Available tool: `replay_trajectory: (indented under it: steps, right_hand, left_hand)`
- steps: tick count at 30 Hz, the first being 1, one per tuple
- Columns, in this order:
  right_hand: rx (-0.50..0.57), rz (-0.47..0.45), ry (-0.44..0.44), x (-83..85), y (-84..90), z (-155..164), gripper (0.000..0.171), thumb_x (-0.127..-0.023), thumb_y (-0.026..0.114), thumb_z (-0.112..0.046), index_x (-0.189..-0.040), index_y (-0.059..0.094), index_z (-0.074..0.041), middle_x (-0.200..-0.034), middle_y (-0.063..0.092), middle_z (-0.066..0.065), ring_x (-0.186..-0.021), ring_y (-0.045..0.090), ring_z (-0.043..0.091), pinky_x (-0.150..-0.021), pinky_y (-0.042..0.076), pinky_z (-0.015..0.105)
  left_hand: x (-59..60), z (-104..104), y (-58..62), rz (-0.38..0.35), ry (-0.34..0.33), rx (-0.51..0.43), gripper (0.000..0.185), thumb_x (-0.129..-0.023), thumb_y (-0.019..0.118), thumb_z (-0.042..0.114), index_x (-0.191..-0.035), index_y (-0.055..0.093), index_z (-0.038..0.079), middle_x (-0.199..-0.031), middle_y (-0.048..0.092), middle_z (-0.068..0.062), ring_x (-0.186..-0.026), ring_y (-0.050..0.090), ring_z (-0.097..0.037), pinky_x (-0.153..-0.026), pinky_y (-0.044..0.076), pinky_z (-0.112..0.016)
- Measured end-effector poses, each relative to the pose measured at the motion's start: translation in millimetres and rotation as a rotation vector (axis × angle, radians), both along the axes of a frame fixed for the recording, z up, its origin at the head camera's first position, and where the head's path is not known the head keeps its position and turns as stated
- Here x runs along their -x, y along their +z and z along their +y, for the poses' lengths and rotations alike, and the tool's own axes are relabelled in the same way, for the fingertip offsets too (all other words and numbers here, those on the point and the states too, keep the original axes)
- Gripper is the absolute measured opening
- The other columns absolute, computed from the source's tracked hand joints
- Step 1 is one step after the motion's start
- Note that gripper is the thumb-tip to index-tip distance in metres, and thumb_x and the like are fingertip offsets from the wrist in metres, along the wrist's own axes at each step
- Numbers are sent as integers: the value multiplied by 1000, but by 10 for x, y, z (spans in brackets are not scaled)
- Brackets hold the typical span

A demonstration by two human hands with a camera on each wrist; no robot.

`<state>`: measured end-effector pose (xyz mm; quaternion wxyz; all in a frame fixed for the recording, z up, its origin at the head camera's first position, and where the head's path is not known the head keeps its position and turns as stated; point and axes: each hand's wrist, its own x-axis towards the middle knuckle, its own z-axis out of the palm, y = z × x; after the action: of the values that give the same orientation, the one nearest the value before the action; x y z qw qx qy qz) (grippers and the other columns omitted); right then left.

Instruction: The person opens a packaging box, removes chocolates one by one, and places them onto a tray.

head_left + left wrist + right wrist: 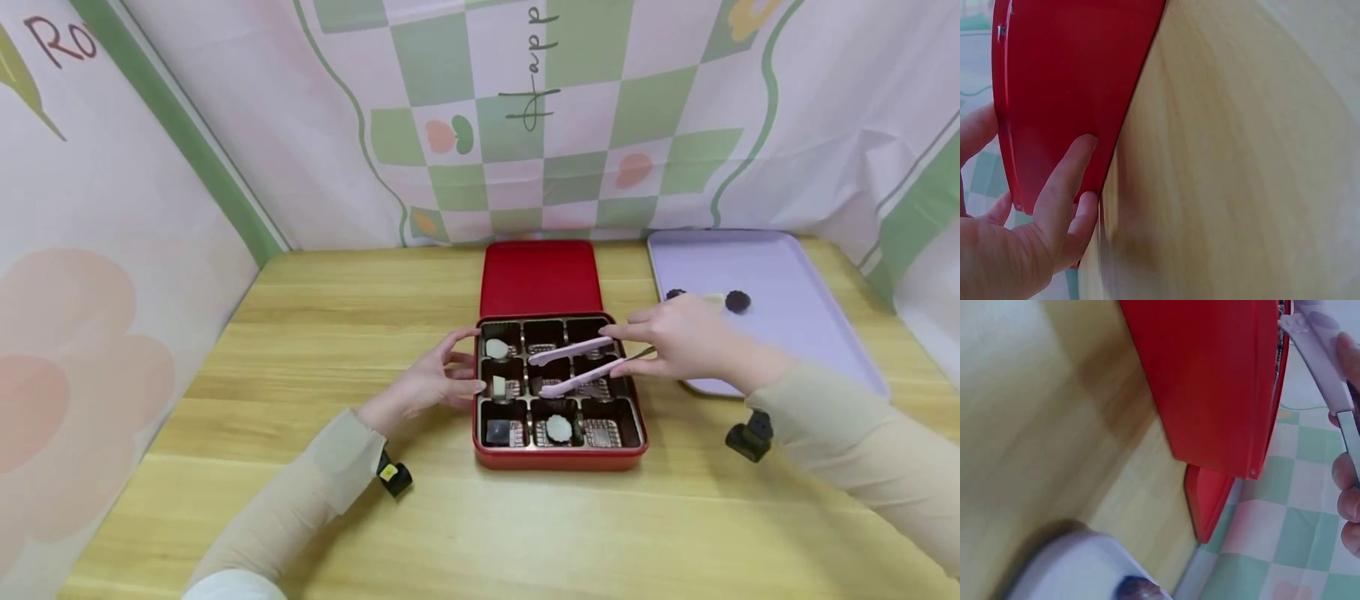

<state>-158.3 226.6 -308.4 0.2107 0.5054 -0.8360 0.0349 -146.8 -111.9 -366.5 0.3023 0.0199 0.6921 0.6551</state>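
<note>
A red box [561,460] with a divided dark tray inside lies open on the table. White pieces sit in some compartments, among them a scalloped one [558,428] at the front middle; a dark square chocolate [498,432] is at the front left. My left hand [427,379] rests its extended fingers against the box's left side; the left wrist view shows the fingertips on the red wall [1072,75]. Over the box, my right hand [686,337] holds pale pink tongs [573,350], their arms spread apart with nothing between the tips.
The box's red lid part [540,277] lies behind it. At the back right is a lavender tray [795,333], bearing a dark scalloped chocolate [738,302], a pale piece [715,302] and another dark one partly behind my right hand. A printed cloth [435,67] hangs behind the wooden table [337,292].
</note>
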Motion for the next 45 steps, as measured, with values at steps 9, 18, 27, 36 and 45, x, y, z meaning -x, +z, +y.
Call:
replay_trajectory:
  steps: [9,18,27,36,45]
  right_hand:
    - [-213,-33,-56,10,211,-156,46,-79,67,-53,-104,73,-15,-78,67,2,-51,57,16,-41,48,34]
    - [-289,-59,-61,5,231,-333,39,-79,70,-48,-101,73,-16,-69,61,-4,-50,53,13,-43,47,32]
    - [-255,-43,-47,8,100,-309,41,-76,72,-49,-99,74,-14,-71,64,-3,-53,56,16,-44,48,31]
    - [-193,-49,-36,25,13,-263,40,-76,73,-45,-102,73,-14,-75,66,-3,-55,58,15,-43,48,30]
    - [-118,-23,-16,48,-102,-207,43,-73,73,-47,-101,75,-15,-76,69,-2,-54,60,13,-41,46,26]
  left_hand:
    - [29,1,17,-17,5,-2,83,-82,62,-12,-145,30,31,-141,34,-21,-120,49,-33,-80,58,-47]
    - [19,2,52,-11,-1,5,82,-83,62,-12,-145,30,31,-141,34,-20,-120,49,-34,-80,58,-47]
    - [7,-2,38,1,5,22,81,-83,63,-11,-144,31,32,-140,35,-21,-123,47,-36,-80,58,-47]
    - [22,-1,41,6,2,24,82,-82,63,-10,-145,30,31,-141,35,-20,-123,47,-36,-80,58,-47]
    - [0,-7,60,5,-3,16,83,-82,63,-11,-145,29,31,-140,35,-22,-119,50,-35,-79,59,-47]
